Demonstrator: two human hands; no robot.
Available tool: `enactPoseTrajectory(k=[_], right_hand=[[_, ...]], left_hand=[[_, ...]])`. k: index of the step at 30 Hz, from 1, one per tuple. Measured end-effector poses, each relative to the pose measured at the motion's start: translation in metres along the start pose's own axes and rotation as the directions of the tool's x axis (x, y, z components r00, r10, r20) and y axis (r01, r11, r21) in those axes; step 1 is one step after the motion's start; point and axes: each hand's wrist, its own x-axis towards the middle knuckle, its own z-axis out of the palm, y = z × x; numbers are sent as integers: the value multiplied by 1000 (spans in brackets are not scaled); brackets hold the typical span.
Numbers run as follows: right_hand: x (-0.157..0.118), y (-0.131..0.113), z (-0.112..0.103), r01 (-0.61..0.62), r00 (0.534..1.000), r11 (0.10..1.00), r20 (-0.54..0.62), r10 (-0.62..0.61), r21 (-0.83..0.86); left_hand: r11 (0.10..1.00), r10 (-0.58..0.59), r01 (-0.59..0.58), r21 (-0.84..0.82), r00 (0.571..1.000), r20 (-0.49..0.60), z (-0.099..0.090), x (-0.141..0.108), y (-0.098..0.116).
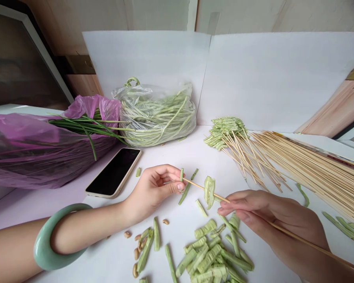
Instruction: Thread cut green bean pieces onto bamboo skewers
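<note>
My right hand [271,220] pinches a thin bamboo skewer [199,184], whose tip points left. Short pieces of green bean [209,192] are threaded on it, a little way ahead of my right fingers. Between the thumb and fingers of my left hand [162,182] is a single bean piece [181,176], held upright, with the skewer's tip at it. Whether the tip has gone into the piece I cannot tell. Below both hands lies a loose pile of cut bean pieces [206,255], and several brown bean seeds [136,253] are scattered at its left.
A phone [115,171] lies left of my left hand. Behind it stand a purple bag [47,157] with green stalks [85,122] and a clear bag of long beans [159,114]. Filled bean skewers [228,129] are stacked at the back; many bare skewers [318,169] lie to the right.
</note>
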Motion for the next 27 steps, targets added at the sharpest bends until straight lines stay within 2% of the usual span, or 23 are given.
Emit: enactPoseTrajectory(k=[10,19,27], right_hand=[[1,4,1,11,1000,1000,4,-11,-14],[3,-4,1,22,1000,997,23,-20,-68],[-5,6,0,-21,997,999,75,23,-30]], left_hand=[[1000,4,-4,19,1000,-9,-2,-1,-2],[1000,-3,3,21,1000,-19,-2,-1,-1],[999,0,1,49,1000,-14,-3,-2,-1]])
